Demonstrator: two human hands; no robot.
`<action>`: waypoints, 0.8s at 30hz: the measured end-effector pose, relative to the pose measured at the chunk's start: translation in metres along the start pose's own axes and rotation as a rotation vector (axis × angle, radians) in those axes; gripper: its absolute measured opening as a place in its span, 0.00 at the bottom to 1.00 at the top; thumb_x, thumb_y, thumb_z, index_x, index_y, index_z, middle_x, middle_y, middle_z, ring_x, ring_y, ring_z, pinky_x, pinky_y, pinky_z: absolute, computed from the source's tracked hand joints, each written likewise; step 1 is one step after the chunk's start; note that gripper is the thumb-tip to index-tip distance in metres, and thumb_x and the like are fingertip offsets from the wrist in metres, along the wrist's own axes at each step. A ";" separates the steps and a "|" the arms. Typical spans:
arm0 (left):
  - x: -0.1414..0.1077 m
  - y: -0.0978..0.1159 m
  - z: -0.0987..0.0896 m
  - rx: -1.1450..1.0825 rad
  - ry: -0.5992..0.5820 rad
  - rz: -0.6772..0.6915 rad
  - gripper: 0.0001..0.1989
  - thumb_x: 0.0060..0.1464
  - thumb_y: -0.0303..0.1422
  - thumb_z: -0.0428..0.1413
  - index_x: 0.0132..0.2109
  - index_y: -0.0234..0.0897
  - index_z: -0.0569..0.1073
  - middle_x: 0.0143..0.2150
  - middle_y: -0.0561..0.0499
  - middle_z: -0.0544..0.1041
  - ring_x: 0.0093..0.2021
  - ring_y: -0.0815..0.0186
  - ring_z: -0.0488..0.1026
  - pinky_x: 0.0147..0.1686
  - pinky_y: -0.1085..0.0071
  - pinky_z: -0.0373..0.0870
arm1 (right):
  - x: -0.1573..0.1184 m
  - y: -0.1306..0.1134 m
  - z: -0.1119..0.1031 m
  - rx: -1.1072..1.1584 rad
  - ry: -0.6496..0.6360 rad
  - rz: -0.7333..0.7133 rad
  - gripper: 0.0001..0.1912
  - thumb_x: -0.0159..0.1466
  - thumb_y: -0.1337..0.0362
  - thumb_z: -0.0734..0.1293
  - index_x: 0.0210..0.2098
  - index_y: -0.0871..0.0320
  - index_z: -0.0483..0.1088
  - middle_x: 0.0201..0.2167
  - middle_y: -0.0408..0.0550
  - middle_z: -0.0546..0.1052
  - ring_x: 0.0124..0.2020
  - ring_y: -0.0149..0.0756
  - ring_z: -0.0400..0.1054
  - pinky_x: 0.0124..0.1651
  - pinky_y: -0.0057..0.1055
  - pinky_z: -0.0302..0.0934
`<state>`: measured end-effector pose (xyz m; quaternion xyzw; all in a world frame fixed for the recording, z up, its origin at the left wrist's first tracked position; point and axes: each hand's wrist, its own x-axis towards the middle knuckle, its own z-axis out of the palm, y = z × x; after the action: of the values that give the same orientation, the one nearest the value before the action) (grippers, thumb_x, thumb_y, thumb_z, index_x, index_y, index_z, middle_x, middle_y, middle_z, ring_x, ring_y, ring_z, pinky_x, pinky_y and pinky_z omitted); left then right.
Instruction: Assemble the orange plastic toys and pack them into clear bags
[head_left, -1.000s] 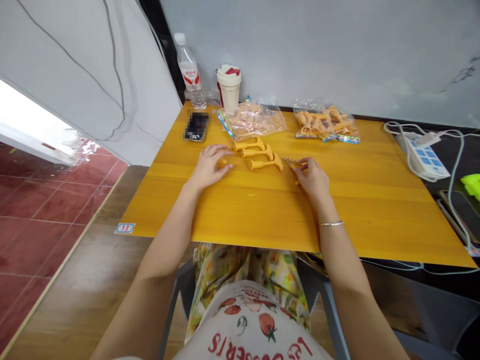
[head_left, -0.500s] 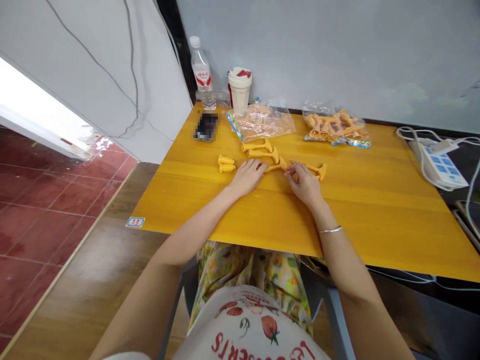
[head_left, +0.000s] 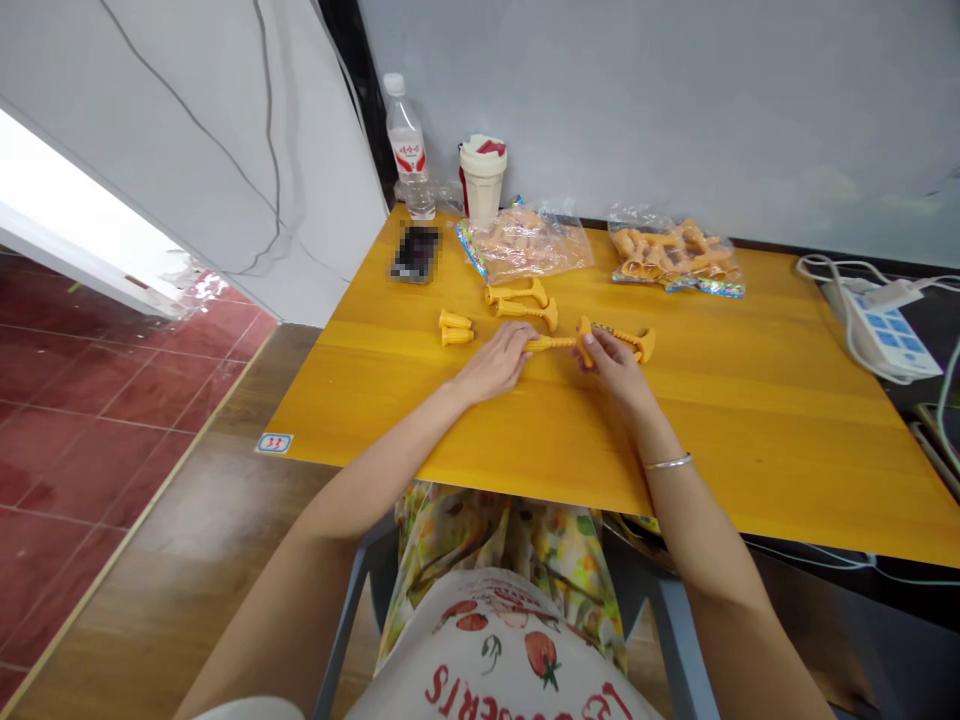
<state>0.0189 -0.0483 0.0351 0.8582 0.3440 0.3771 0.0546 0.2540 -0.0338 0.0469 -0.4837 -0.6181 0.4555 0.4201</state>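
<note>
At the bottom of the frame, the near edge of the wooden table (head_left: 487, 440) carries a small number sticker (head_left: 274, 443) at its left corner. Beyond it, in the middle of the frame, both hands are on one yellow hammer-shaped piece (head_left: 559, 342). The left hand (head_left: 495, 362) has its fingers closed around the handle end; the right hand (head_left: 615, 365) pinches the head, and a ridged stretch of shaft shows bare between them. Judging by that, this piece is partly opened.

Just right of the right hand lie separated heads (head_left: 646, 346) with their shafts, partly hidden, so their number is hard to tell. Left of centre, two loose handle sleeves (head_left: 456, 319) lie side by side; with those heads, they suggest two pieces are done.

Slightly farther up, two whole hammers (head_left: 517, 290) lie near each other, apparently untouched. Behind them rest a flatter clear bag (head_left: 536, 245) and, to its right, a fuller bag (head_left: 675, 255), both containing orange shapes, so the work looks well short of finished. A phone (head_left: 415, 252), a lidded cup (head_left: 484, 180) and a water bottle (head_left: 410, 150) stand or lie at upper left.
</note>
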 end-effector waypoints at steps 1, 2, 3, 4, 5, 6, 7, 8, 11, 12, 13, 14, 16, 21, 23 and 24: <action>0.000 -0.001 0.000 -0.027 0.007 0.003 0.11 0.67 0.30 0.42 0.54 0.33 0.62 0.52 0.36 0.70 0.54 0.55 0.68 0.55 0.55 0.68 | -0.001 -0.003 0.001 0.104 -0.080 0.056 0.28 0.59 0.39 0.68 0.48 0.53 0.71 0.30 0.45 0.75 0.25 0.33 0.66 0.29 0.32 0.64; -0.001 -0.002 0.001 -0.056 0.007 -0.003 0.11 0.68 0.32 0.42 0.54 0.34 0.62 0.51 0.37 0.70 0.54 0.55 0.69 0.55 0.55 0.68 | -0.003 -0.006 0.002 0.176 -0.139 0.086 0.28 0.57 0.40 0.70 0.48 0.52 0.70 0.28 0.43 0.74 0.24 0.32 0.65 0.29 0.31 0.63; -0.001 -0.003 0.001 -0.088 0.004 -0.017 0.12 0.68 0.34 0.43 0.53 0.34 0.62 0.50 0.37 0.71 0.53 0.55 0.70 0.54 0.55 0.68 | -0.004 -0.009 0.002 0.216 -0.172 0.091 0.28 0.56 0.41 0.72 0.48 0.52 0.70 0.28 0.42 0.74 0.24 0.31 0.65 0.29 0.31 0.63; -0.001 -0.004 0.002 -0.123 -0.001 -0.038 0.12 0.68 0.36 0.43 0.53 0.34 0.63 0.49 0.38 0.71 0.52 0.56 0.70 0.53 0.56 0.69 | -0.005 -0.012 0.003 0.231 -0.183 0.080 0.27 0.56 0.43 0.73 0.48 0.51 0.69 0.28 0.41 0.74 0.24 0.30 0.65 0.30 0.30 0.63; -0.002 -0.005 0.002 -0.161 -0.008 -0.064 0.13 0.68 0.38 0.44 0.53 0.35 0.63 0.48 0.39 0.72 0.51 0.56 0.71 0.52 0.57 0.69 | -0.006 -0.014 0.003 0.228 -0.186 0.063 0.27 0.55 0.44 0.74 0.47 0.50 0.69 0.28 0.40 0.73 0.24 0.30 0.65 0.31 0.31 0.63; -0.002 -0.005 0.002 -0.201 -0.016 -0.094 0.14 0.68 0.39 0.44 0.52 0.35 0.63 0.47 0.39 0.72 0.50 0.57 0.71 0.52 0.58 0.69 | -0.007 -0.016 0.002 0.214 -0.189 0.043 0.26 0.55 0.44 0.74 0.46 0.50 0.69 0.28 0.40 0.73 0.25 0.30 0.65 0.32 0.31 0.64; -0.002 -0.004 0.001 -0.246 -0.024 -0.128 0.14 0.68 0.40 0.45 0.52 0.35 0.64 0.47 0.39 0.72 0.50 0.58 0.72 0.52 0.59 0.69 | -0.007 -0.017 0.002 0.192 -0.196 0.021 0.25 0.55 0.44 0.73 0.45 0.50 0.69 0.29 0.40 0.73 0.26 0.31 0.65 0.33 0.32 0.64; -0.001 -0.003 0.000 -0.296 -0.033 -0.166 0.15 0.67 0.41 0.45 0.51 0.35 0.64 0.47 0.40 0.73 0.50 0.59 0.72 0.53 0.60 0.68 | -0.007 -0.018 0.001 0.163 -0.204 -0.004 0.24 0.56 0.44 0.73 0.44 0.50 0.68 0.29 0.41 0.73 0.27 0.32 0.65 0.34 0.33 0.64; 0.000 0.002 -0.004 -0.504 -0.056 -0.325 0.16 0.65 0.44 0.48 0.49 0.36 0.67 0.44 0.44 0.74 0.45 0.63 0.73 0.45 0.67 0.70 | -0.007 -0.017 -0.003 0.066 -0.228 -0.080 0.22 0.57 0.43 0.71 0.41 0.51 0.68 0.30 0.42 0.71 0.30 0.34 0.66 0.38 0.36 0.65; 0.001 0.004 -0.006 -0.596 -0.065 -0.394 0.16 0.64 0.45 0.50 0.48 0.37 0.68 0.42 0.46 0.74 0.40 0.65 0.73 0.40 0.70 0.70 | -0.007 -0.017 -0.004 0.032 -0.237 -0.101 0.21 0.58 0.43 0.70 0.40 0.51 0.68 0.31 0.43 0.71 0.31 0.35 0.66 0.40 0.37 0.65; 0.002 0.005 -0.008 -0.690 -0.073 -0.471 0.16 0.63 0.46 0.51 0.47 0.37 0.68 0.38 0.49 0.73 0.35 0.68 0.72 0.35 0.73 0.69 | -0.007 -0.017 -0.006 -0.001 -0.245 -0.123 0.19 0.59 0.44 0.70 0.39 0.51 0.69 0.31 0.43 0.71 0.33 0.36 0.66 0.41 0.38 0.65; 0.003 0.006 -0.010 -0.782 -0.078 -0.552 0.16 0.62 0.46 0.52 0.46 0.37 0.69 0.35 0.51 0.71 0.30 0.70 0.69 0.30 0.75 0.67 | -0.007 -0.017 -0.007 -0.030 -0.259 -0.150 0.17 0.59 0.46 0.69 0.38 0.52 0.69 0.32 0.44 0.72 0.35 0.37 0.67 0.43 0.39 0.65; 0.005 0.007 -0.015 -0.927 -0.070 -0.706 0.15 0.61 0.45 0.54 0.42 0.37 0.70 0.30 0.55 0.68 0.24 0.74 0.65 0.23 0.79 0.61 | -0.008 -0.017 -0.008 -0.081 -0.294 -0.215 0.13 0.60 0.51 0.68 0.33 0.53 0.70 0.34 0.47 0.73 0.40 0.40 0.69 0.49 0.42 0.64; 0.009 0.004 -0.023 -1.008 0.012 -0.860 0.11 0.59 0.40 0.55 0.37 0.36 0.72 0.26 0.56 0.66 0.20 0.76 0.61 0.17 0.81 0.49 | -0.009 -0.018 -0.007 -0.128 -0.295 -0.263 0.09 0.58 0.58 0.67 0.25 0.54 0.66 0.32 0.48 0.73 0.46 0.44 0.69 0.55 0.47 0.61; 0.008 0.002 -0.023 -1.011 0.035 -0.851 0.11 0.59 0.40 0.56 0.37 0.36 0.72 0.26 0.56 0.67 0.20 0.77 0.61 0.17 0.81 0.49 | -0.008 -0.017 -0.008 -0.089 -0.236 -0.221 0.09 0.58 0.57 0.68 0.27 0.54 0.66 0.33 0.47 0.73 0.44 0.42 0.70 0.53 0.46 0.63; 0.008 0.001 -0.023 -1.022 0.047 -0.847 0.11 0.58 0.41 0.57 0.38 0.36 0.73 0.26 0.56 0.67 0.20 0.77 0.61 0.17 0.82 0.49 | -0.007 -0.015 -0.010 -0.047 -0.190 -0.192 0.10 0.58 0.55 0.69 0.29 0.53 0.66 0.34 0.46 0.73 0.42 0.40 0.70 0.51 0.44 0.65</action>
<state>0.0073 -0.0478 0.0569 0.5063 0.4306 0.4575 0.5907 0.2617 -0.0411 0.0634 -0.3864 -0.7091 0.4425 0.3899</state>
